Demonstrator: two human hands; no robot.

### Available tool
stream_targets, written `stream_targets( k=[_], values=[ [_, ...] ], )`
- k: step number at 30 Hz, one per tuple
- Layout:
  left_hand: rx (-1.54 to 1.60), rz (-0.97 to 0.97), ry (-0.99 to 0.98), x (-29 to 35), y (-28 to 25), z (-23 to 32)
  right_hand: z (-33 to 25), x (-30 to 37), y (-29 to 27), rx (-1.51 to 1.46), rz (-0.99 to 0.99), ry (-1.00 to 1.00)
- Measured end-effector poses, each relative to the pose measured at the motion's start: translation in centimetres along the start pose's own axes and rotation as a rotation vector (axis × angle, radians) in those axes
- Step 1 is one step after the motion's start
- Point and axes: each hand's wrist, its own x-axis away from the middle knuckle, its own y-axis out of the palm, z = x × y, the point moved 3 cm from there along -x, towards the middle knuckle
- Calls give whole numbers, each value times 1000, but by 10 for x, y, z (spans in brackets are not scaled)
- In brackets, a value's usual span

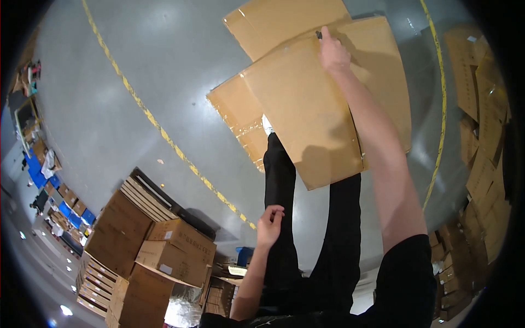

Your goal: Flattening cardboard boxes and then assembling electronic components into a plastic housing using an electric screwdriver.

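Now right hand [334, 54] over cardboard [301, 104]

You've a lt-brn flat cardboard sheet [306, 109], blk long cloth trousers [344, 229], blk short cloth sleeve [407, 273]; gry smooth floor [180, 71] w/ patchy yel. painted lines [158, 128].

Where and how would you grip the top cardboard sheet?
Probably the near edge of the top cardboard sheet, toward its left corner: come from the person's side with the left hand, fingers under, thumb on top. The sheet is broad and thin, and that edge covers part of the legs, so it seems clear of the floor.
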Motion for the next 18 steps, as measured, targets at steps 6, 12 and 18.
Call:
stream_targets(
  k=[6, 12, 18],
  values=[
    [-150, -25, 31, -94, -48, 68, 46, 71, 11, 63, -270, -15],
    [-659, 85, 381, -164, -23, 189, 124, 183, 33, 80, -303, 43],
    [-865, -148, 546, -172, 144, 199, 239, 326, 53, 96, -443, 70]
  ],
)
